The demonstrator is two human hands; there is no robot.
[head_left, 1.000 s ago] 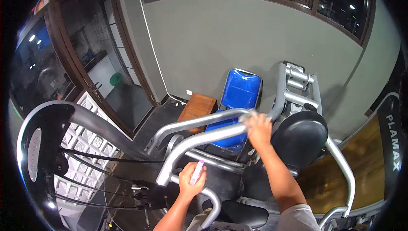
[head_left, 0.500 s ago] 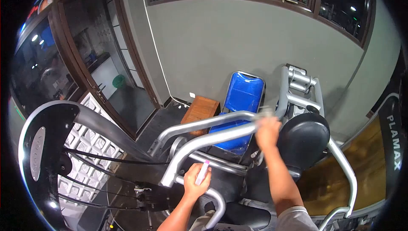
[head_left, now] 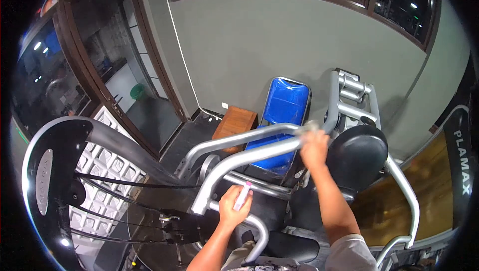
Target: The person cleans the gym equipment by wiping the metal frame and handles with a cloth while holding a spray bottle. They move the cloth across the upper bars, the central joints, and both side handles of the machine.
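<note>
My left hand [head_left: 233,209] is closed around a slim white bottle with a pink tip [head_left: 243,196]. It is beside the lower end of the machine's thick silver tube [head_left: 239,160]. My right hand [head_left: 314,150] grips a pale, motion-smeared cloth [head_left: 310,128] at the upper end of the silver tubes, where the bars bend near the black round pad [head_left: 357,157]. The fingers partly hide the cloth. A curved silver handle [head_left: 260,233] runs just below my left hand.
A blue chair [head_left: 287,102] and a brown wooden box [head_left: 236,125] stand by the grey wall. Black cables [head_left: 134,183] stretch from the machine's upright [head_left: 47,181] on the left. A black seat [head_left: 292,247] lies below, and a PLAMAX panel [head_left: 461,158] is at right.
My right hand and the cloth have shifted slightly on the silver tube. My left hand with the bottle sits a little further right and higher in view. The view has tilted slightly.
</note>
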